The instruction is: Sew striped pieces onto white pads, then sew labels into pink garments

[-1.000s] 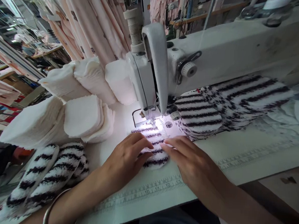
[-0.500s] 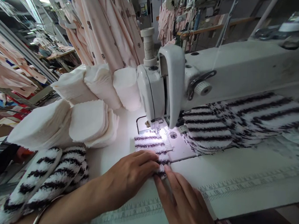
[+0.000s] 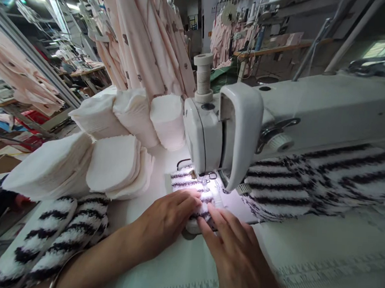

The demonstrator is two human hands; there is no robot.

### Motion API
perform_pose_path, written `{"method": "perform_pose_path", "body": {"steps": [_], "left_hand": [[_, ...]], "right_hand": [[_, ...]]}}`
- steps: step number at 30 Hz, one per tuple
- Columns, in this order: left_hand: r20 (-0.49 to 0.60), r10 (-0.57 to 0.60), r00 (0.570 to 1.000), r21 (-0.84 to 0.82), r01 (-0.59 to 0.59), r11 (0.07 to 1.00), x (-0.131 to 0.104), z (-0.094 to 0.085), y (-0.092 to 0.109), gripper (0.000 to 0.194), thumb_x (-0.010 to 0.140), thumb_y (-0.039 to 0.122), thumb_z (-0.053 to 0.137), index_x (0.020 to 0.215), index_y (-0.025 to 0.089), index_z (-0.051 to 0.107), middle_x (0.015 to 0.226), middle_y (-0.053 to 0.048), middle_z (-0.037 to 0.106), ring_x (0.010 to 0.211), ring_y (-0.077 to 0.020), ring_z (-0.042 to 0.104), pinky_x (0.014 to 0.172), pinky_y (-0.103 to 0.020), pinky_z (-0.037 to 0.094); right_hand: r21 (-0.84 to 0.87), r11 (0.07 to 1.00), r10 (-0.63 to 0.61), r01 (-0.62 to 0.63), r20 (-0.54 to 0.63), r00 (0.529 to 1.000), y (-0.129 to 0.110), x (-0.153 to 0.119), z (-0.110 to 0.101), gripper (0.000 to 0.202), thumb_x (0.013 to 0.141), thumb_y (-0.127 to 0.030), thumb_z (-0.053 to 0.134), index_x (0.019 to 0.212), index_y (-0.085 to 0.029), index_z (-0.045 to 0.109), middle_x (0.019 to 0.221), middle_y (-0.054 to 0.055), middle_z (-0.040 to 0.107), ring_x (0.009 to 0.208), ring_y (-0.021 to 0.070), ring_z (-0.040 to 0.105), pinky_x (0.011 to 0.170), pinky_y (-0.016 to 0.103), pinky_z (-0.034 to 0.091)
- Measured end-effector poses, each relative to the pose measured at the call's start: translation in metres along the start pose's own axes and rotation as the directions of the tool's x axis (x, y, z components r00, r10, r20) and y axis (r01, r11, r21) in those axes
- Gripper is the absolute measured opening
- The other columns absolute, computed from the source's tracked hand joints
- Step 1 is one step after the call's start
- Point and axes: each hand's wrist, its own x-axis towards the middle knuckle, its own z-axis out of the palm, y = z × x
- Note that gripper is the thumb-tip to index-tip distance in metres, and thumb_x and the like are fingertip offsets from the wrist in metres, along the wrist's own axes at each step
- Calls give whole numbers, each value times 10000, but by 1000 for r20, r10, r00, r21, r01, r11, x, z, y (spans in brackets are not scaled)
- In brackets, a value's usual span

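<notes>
Our fuzzy cloth (image 3: 186, 181) has white and dark stripes. It lies flat under the bright light of the sewing machine (image 3: 201, 140). Our left hand (image 3: 171, 214) and right hand (image 3: 235, 253) press it with bent fingertips, not clenched. Soft white stacks (image 3: 114, 163) sit to the left.

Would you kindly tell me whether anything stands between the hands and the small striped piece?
Nothing visible does: the left hand and the right hand both rest directly on the striped piece, whose far end lies by the sewing machine's head.
</notes>
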Motion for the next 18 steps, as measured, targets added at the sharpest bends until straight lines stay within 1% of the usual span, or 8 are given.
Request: {"method": "perform_pose_path", "body": {"steps": [1, 3, 6, 9, 12, 15, 18], "left_hand": [[5, -27, 1000, -2, 27, 1000, 0, 0, 0, 166, 928, 123, 372, 1030, 153, 500, 1059, -99, 609, 990, -170, 586, 853, -322, 517], [13, -55, 998, -2, 55, 998, 1, 1, -1, 154, 932, 120, 353, 978, 154, 496, 993, -84, 606, 921, -162, 587, 798, -308, 520], [18, -40, 999, 14, 40, 999, 2, 0, -1, 170, 931, 108, 343, 952, 156, 505, 905, -64, 592, 813, -142, 575, 714, -271, 513], [8, -28, 1000, 28, 27, 999, 1, 0, -2, 182, 922, 99, 365, 1003, 152, 519, 882, -66, 588, 775, -138, 567, 681, -258, 508], [15, -48, 999, 69, 47, 997, -1, 1, -3, 223, 916, 100, 389, 1087, 156, 520, 917, -77, 584, 796, -149, 559, 693, -279, 510], [21, -69, 997, 124, 66, 990, -1, 1, -3, 240, 904, 100, 423, 1103, 169, 538, 932, -75, 572, 807, -159, 551, 709, -299, 505], [20, -59, 998, 155, 55, 986, 0, 0, -3, 255, 882, 64, 431, 1077, 170, 556, 889, -63, 565, 783, -167, 541, 672, -297, 494]], "right_hand": [[23, 1000, -2, 2, 5, 1000, 3, 2, 1, 416, 858, -40, 341, 1147, -199, 595, 1273, 94, 541, 1171, 257, 477, 883, 409, 405], [82, 997, -8, 10, -26, 1000, 10, 6, 2, 448, 842, -18, 306, 1131, -195, 598, 1277, 86, 540, 1191, 253, 459, 908, 426, 381], [157, 986, -55, 64, -59, 997, 21, 13, 1, 439, 840, -22, 290, 1087, -186, 613, 1225, 82, 572, 1165, 252, 475, 904, 440, 376], [192, 978, -81, 80, -3, 997, 31, 19, -1, 437, 834, -30, 304, 1089, -212, 608, 1201, 62, 575, 1111, 246, 497, 874, 446, 407], [195, 978, -83, 74, 38, 996, 37, 22, -2, 487, 794, 0, 310, 1120, -223, 596, 1193, 71, 558, 1095, 246, 492, 849, 437, 453], [171, 984, -50, 39, 64, 997, 40, 21, -1, 539, 778, 16, 299, 1165, -233, 582, 1201, 90, 529, 1126, 267, 465, 846, 448, 483], [152, 988, -5, -10, 103, 995, 43, 21, 1, 579, 788, 18, 288, 1219, -267, 549, 1268, 86, 475, 1185, 264, 433, 868, 444, 491]]}}
